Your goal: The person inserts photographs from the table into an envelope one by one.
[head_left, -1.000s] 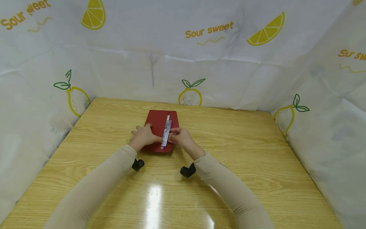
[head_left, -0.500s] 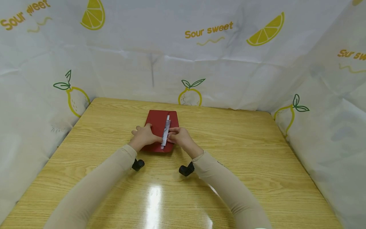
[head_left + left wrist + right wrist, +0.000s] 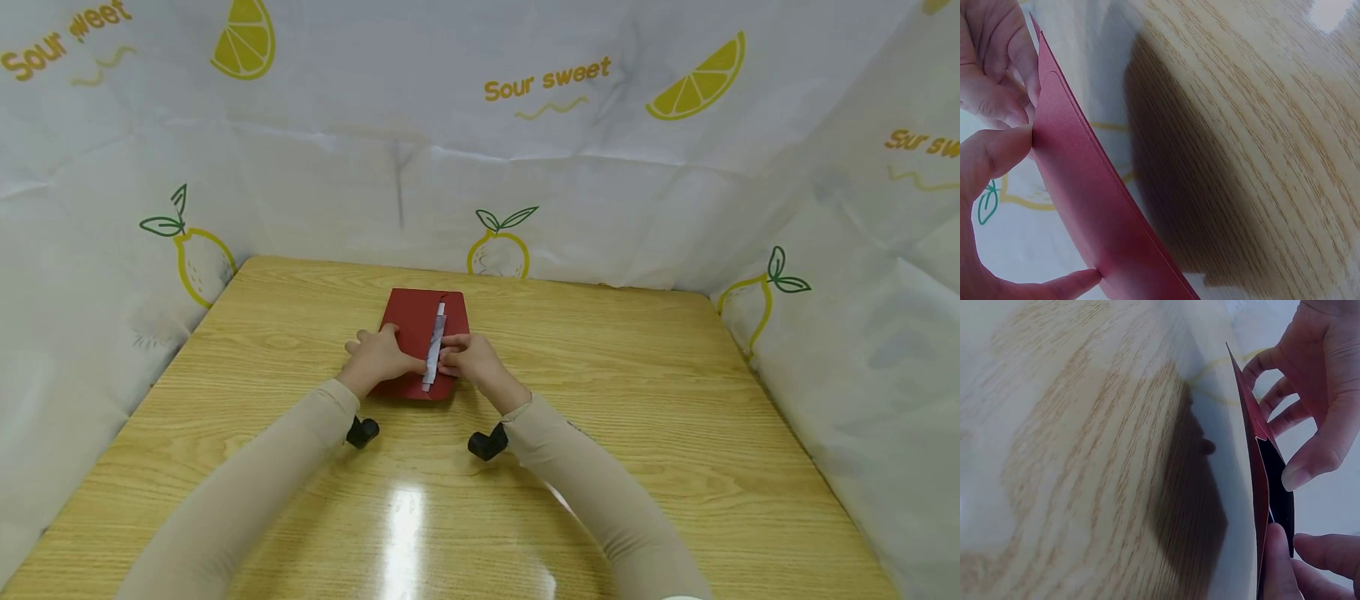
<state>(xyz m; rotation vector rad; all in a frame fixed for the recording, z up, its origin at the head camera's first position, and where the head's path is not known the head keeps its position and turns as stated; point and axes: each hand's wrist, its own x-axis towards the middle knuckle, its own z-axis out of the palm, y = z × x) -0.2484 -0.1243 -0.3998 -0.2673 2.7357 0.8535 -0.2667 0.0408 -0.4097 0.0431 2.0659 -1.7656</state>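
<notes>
A red envelope [image 3: 411, 321] stands near the middle of the table, its flap side to the right. Out of its opening shows a thin glossy sheet [image 3: 433, 348], silvery from above and black in the right wrist view. My left hand [image 3: 377, 358] grips the envelope from the left, fingers at its far edge and thumb at the sheet [image 3: 1279, 487]. From the right, my right hand [image 3: 471, 362] pinches the sheet's outer edge. How deep the sheet sits inside the envelope is hidden.
The wooden table [image 3: 637, 400] extends around both hands. A white cloth [image 3: 337, 167] printed with lemons hangs behind it and along both sides. Black wrist mounts [image 3: 489, 442] sit under the wrists.
The glossy sheet has shifted left, and its visible strip has become narrower. My right hand has moved slightly left with it. My left hand and the envelope have stayed in place.
</notes>
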